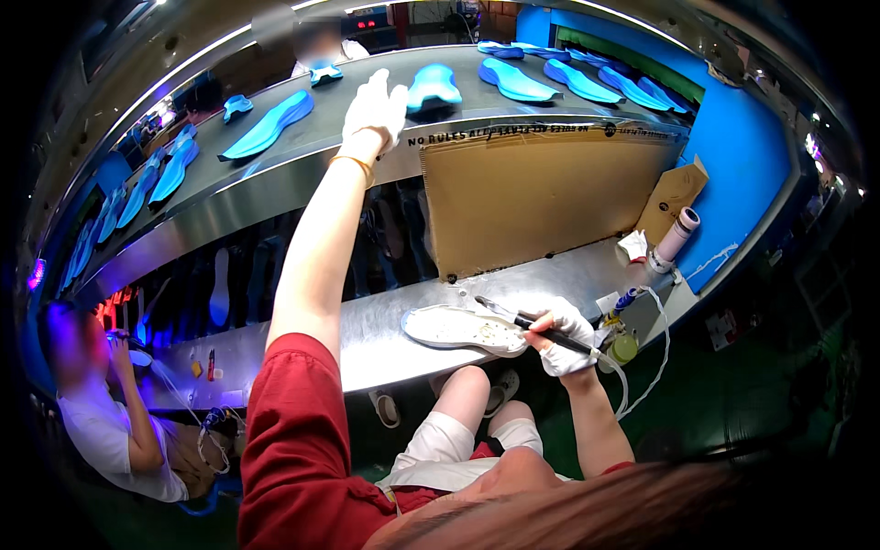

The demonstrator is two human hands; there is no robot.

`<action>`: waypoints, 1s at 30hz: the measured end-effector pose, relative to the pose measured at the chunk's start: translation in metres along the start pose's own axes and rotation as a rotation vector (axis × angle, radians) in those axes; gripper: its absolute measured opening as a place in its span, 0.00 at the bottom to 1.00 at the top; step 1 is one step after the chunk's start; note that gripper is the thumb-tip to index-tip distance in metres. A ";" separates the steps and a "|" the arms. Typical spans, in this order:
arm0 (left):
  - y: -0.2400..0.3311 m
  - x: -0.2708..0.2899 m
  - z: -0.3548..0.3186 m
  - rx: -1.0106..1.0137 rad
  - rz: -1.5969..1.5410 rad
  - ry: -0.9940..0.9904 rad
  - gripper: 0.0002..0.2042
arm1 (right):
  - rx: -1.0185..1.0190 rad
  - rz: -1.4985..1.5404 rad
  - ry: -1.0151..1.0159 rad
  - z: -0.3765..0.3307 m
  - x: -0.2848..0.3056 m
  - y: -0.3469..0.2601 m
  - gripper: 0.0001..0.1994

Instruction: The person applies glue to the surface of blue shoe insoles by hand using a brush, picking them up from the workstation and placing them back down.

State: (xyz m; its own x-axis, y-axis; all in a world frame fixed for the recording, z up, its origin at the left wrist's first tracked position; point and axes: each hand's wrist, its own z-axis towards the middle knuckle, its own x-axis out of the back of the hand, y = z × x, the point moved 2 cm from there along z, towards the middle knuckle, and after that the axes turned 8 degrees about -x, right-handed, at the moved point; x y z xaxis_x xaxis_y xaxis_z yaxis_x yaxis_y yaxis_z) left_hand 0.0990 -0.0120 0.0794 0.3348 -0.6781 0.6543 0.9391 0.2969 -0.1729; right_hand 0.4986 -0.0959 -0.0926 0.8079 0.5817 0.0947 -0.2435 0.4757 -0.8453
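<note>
My left hand (376, 110), in a white glove, reaches over the dark conveyor belt with its fingers stretched out. It is beside a light-blue shoe sole (434, 84), and I see nothing in its grip. Lower right, my gloved right hand (561, 335) is closed around a slim black hose-fed brush (576, 345). The brush tip points left, above a white shoe sole (454, 327) lying on the metal bench (385, 353). Part of that sole's right end is near my right fingers. A white tube (662, 344) loops beside my right wrist.
Several blue soles (270, 126) lie along the belt (362, 87). A cardboard sheet (541, 197) stands below its edge. A pink bottle (676, 240) and a small yellowish jar (623, 348) are at right. One co-worker (128, 422) sits at left; another person (353, 50) is behind the belt.
</note>
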 end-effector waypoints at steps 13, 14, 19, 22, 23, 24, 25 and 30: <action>-0.165 0.093 -0.114 0.445 0.333 -0.384 0.20 | -0.286 0.298 -0.005 -0.013 -0.029 0.024 0.06; -0.142 0.106 -0.119 0.188 0.424 -0.329 0.18 | -0.342 0.296 -0.010 -0.015 -0.030 0.023 0.05; -0.104 0.171 -0.155 -0.163 0.245 0.007 0.11 | -0.423 0.367 -0.109 -0.023 -0.040 0.019 0.08; -0.084 0.189 -0.183 -0.036 -0.510 0.336 0.12 | -0.446 0.204 -0.108 -0.024 -0.035 0.018 0.06; -0.080 0.193 -0.192 0.089 -0.851 0.431 0.11 | -0.334 0.232 -0.090 -0.024 -0.038 0.014 0.06; -0.079 0.201 -0.202 0.177 -1.006 0.483 0.09 | -0.335 0.249 -0.073 -0.023 -0.039 0.015 0.06; -0.077 0.204 -0.210 0.274 -1.170 0.525 0.07 | -0.348 0.261 -0.049 -0.024 -0.038 0.019 0.06; -0.033 0.244 -0.219 0.536 -1.803 0.704 0.22 | -0.308 0.283 0.012 -0.026 -0.039 0.019 0.06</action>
State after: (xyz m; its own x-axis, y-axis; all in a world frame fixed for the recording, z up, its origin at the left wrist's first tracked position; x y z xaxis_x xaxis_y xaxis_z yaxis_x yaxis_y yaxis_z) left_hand 0.1664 -0.3346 0.0836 -0.6958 -0.4265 -0.5779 0.0994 -0.8540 0.5106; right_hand 0.4764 -0.1270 -0.1261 0.7387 0.6527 -0.1682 -0.2860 0.0775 -0.9551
